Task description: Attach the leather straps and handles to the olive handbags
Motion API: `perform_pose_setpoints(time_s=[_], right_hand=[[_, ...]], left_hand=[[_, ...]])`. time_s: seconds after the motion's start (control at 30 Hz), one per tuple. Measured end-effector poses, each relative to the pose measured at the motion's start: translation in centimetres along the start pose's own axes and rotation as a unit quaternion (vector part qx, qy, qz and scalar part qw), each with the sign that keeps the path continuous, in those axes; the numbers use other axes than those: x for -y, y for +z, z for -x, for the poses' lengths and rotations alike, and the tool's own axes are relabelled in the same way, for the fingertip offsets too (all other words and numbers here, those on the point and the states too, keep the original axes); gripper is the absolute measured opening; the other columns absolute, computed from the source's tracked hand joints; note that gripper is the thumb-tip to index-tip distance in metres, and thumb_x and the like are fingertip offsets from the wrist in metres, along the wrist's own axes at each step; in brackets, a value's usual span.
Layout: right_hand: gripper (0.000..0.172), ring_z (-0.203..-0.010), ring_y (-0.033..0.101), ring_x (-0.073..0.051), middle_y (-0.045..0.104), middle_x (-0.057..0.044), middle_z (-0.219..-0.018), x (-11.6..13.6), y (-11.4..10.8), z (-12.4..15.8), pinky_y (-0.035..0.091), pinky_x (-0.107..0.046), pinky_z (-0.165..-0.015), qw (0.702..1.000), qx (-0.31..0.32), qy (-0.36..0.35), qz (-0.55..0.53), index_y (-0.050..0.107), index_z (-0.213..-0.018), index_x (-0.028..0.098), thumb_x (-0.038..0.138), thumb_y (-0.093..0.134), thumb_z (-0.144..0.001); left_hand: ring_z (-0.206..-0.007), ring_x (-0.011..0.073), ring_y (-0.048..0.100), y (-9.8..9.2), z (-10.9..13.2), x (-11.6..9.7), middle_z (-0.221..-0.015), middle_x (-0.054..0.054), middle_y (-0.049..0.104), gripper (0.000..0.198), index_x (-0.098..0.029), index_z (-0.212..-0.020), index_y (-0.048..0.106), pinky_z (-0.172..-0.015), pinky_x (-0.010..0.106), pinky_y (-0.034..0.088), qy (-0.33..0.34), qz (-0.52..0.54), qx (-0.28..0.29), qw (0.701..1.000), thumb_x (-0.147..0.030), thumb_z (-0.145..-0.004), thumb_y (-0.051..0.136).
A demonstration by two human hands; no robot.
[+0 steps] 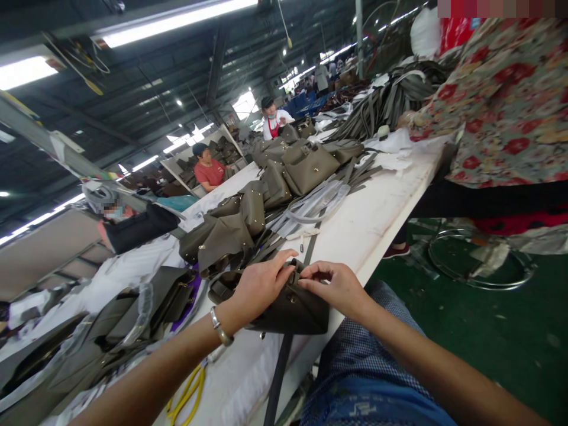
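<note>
A dark olive handbag [288, 310] lies on its side at the white table's near edge, in front of my lap. My left hand [261, 284] grips its top edge from the left, thumb and fingers closed on the material. From the right, my right hand [335, 287] pinches the same edge near a small metal fitting. What exactly lies between the fingertips is too small to tell. A dark flat strap [280, 378] runs beneath the bag toward me. Yellow-handled scissors [190, 393] lie to the left of it, below my left forearm.
Several olive handbags [306, 168] are heaped along the table [355, 228], with clear plastic strips [310, 204] beside them. More bags [151, 302] lie at left. A person in a floral garment [510, 106] is close on the right; others work across the table.
</note>
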State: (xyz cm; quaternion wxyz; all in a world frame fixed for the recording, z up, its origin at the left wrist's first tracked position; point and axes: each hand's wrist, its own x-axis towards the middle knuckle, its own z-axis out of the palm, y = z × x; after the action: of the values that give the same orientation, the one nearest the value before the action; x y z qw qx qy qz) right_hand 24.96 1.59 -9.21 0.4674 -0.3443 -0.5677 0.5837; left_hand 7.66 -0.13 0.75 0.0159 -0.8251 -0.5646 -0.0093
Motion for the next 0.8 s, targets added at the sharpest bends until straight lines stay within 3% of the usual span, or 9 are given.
perform_pose_setpoints(time_s=[0.13,0.33,0.43,0.63,0.8], right_hand=[[0.025,-0.065,0.06,-0.013,0.069,-0.001,-0.072,0.6,-0.7,-0.5,0.046,-0.026,-0.062,0.996,0.054,0.06,-0.044,0.071,-0.081,0.015,0.035,0.079,-0.068],[0.026,-0.071,0.062,-0.013,0.071,-0.001,-0.078,2.2,-2.0,-1.3,0.048,-0.026,-0.071,0.978,0.159,0.126,-0.052,0.073,-0.084,0.015,0.037,0.078,-0.07],[0.02,-0.068,0.059,-0.012,0.069,0.0,-0.073,3.1,-2.1,-1.5,0.047,-0.025,-0.066,0.976,0.163,0.145,-0.026,0.073,-0.081,0.016,0.033,0.075,-0.071],[0.008,-0.061,0.051,-0.009,0.063,0.002,-0.064,4.3,-2.4,-1.8,0.042,-0.019,-0.055,0.966,0.181,0.185,-0.002,0.073,-0.071,0.017,0.024,0.07,-0.069],[0.008,-0.055,0.048,-0.008,0.06,0.002,-0.06,4.4,-2.7,-1.7,0.041,-0.018,-0.051,0.96,0.182,0.214,0.008,0.071,-0.068,0.016,0.023,0.068,-0.066]], left_hand=[[-0.092,0.0198,0.072,0.5,0.3,0.0,-0.121,0.004,0.07,0.035,-0.027,-0.133,0.052,-0.078,0.027,0.054,0.016,-0.026,-0.027,0.999,-0.035,-0.1,0.042],[-0.095,0.0184,0.071,1.1,0.4,0.4,-0.123,0.002,0.069,0.032,-0.027,-0.129,0.054,-0.079,0.025,0.053,0.033,0.002,-0.045,0.998,-0.036,-0.101,0.042],[-0.096,0.0174,0.07,0.9,0.5,0.6,-0.12,0.001,0.07,0.03,-0.027,-0.126,0.055,-0.081,0.025,0.052,0.043,0.022,-0.037,0.998,-0.037,-0.101,0.041],[-0.086,0.0171,0.067,0.0,0.6,0.7,-0.1,0.002,0.071,0.037,-0.025,-0.11,0.064,-0.071,0.024,0.047,0.147,0.009,-0.016,0.989,-0.055,-0.092,0.052],[-0.083,0.0175,0.064,0.1,0.2,0.2,-0.091,0.001,0.069,0.026,-0.025,-0.101,0.067,-0.074,0.028,0.045,0.169,-0.013,-0.05,0.984,-0.047,-0.092,0.056]])
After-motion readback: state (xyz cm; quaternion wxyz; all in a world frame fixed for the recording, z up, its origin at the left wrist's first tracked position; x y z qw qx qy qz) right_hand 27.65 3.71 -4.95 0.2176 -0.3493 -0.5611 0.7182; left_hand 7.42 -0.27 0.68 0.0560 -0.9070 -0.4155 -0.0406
